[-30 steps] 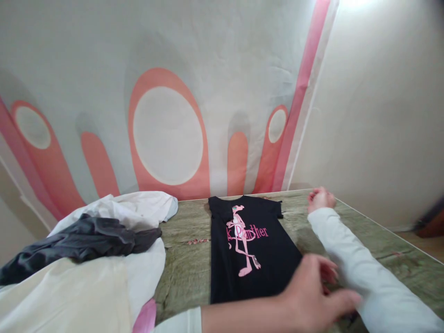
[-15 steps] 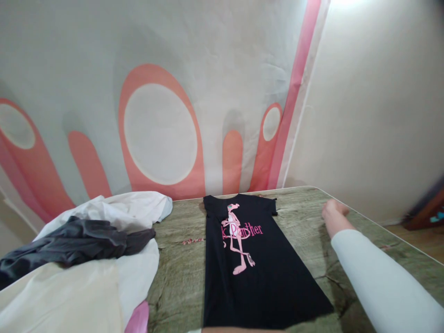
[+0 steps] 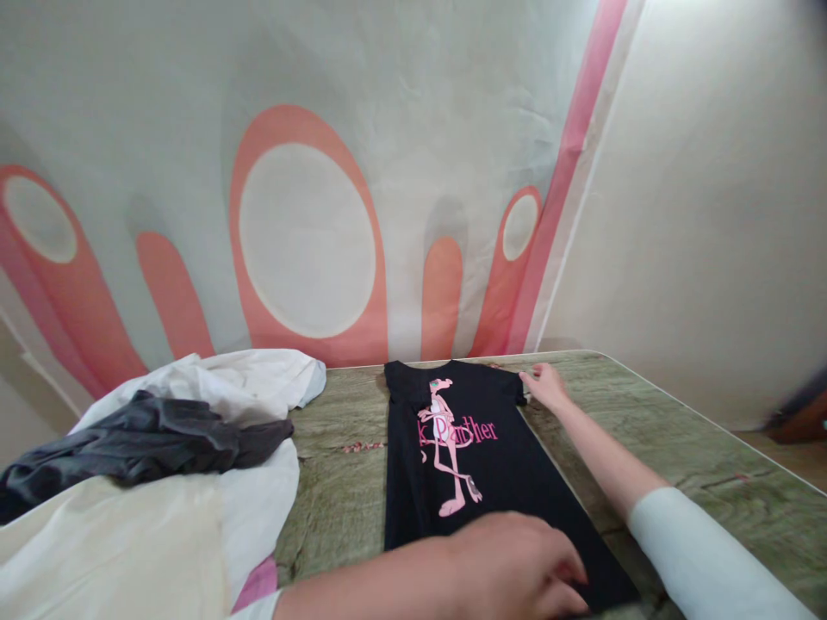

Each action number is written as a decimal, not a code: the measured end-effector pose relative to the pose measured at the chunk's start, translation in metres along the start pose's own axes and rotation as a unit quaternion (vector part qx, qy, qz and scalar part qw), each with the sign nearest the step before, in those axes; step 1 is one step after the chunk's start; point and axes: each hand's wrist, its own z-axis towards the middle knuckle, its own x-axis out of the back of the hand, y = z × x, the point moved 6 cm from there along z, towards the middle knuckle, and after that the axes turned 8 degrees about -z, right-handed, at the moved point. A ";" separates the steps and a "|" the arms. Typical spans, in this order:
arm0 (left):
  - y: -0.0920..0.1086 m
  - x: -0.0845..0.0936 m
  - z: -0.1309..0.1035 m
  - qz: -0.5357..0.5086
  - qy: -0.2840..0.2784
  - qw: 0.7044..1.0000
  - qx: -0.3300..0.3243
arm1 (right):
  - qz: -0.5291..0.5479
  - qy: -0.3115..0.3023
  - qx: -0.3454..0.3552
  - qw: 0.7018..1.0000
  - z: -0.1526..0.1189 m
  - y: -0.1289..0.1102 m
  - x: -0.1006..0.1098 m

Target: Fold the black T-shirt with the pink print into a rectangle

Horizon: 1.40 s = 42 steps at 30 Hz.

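A black T-shirt with a pink cartoon panther and pink lettering lies on the table, its left side folded inward. At its right sleeve is my right hand, the fingertips closed together on the sleeve's edge. My left hand reaches across from the lower left, above the lower part of the shirt. Its fingers are curved with a gap from the thumb, near the right side of the hem, and nothing shows between them. The left hand and forearm hide part of the shirt's bottom.
On the left is a heap of clothes: a white garment, a dark grey garment, a cream garment and a bit of pink cloth. The wood-patterned table meets a wall with coral shapes at the back.
My right hand has moved left from the table's right side to the shirt's sleeve. My left hand has come into view from the bottom edge, over the lower shirt.
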 end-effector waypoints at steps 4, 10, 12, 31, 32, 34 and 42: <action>-0.072 0.072 -0.050 0.148 0.188 0.964 0.116 | -0.070 -0.008 0.144 0.987 -0.017 -0.044 -0.005; -0.123 0.102 -0.100 0.238 0.352 0.880 0.213 | -0.050 -0.156 0.293 0.942 -0.055 -0.145 -0.061; -0.133 0.099 -0.105 0.248 0.357 0.867 0.245 | -0.049 -0.173 0.304 0.935 -0.063 -0.171 -0.084; -0.154 0.086 -0.107 0.327 0.298 0.854 0.273 | 0.116 -0.109 0.232 0.960 -0.050 -0.193 -0.118; -0.153 0.086 -0.107 0.327 0.299 0.855 0.271 | 0.150 -0.113 0.218 0.958 -0.047 -0.188 -0.115; -0.151 0.086 -0.106 0.322 0.300 0.857 0.268 | 0.180 -0.134 0.190 0.956 -0.044 -0.177 -0.115; -0.152 0.099 -0.110 0.253 0.340 0.870 0.252 | 0.189 -0.203 0.166 0.946 -0.052 -0.160 -0.126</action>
